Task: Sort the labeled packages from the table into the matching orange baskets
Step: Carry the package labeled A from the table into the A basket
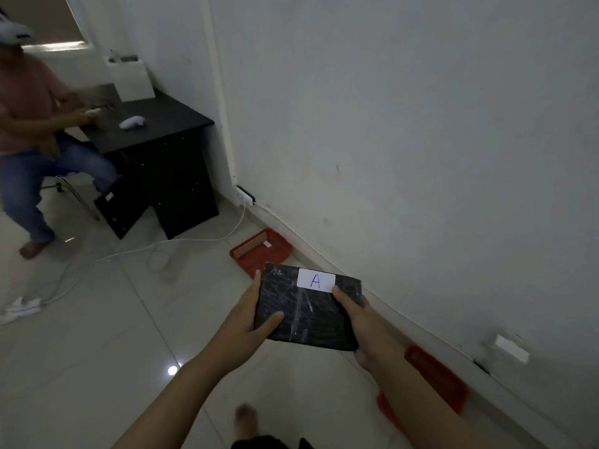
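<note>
A flat black package [308,315] wrapped in shiny film carries a white label with a blue letter A. My left hand [249,315] grips its left edge and my right hand [359,322] grips its right edge, holding it level above the floor. One orange basket [256,251] with a small white tag lies on the floor by the wall, just beyond the package. A second orange basket [440,374] lies nearer along the wall, partly hidden behind my right forearm.
A black desk [162,150] stands in the left corner with a seated person [35,134] beside it. White cables [168,244] and a power strip [22,307] trail over the tiled floor. The white wall [421,140] runs along the right. My bare foot [244,419] shows below.
</note>
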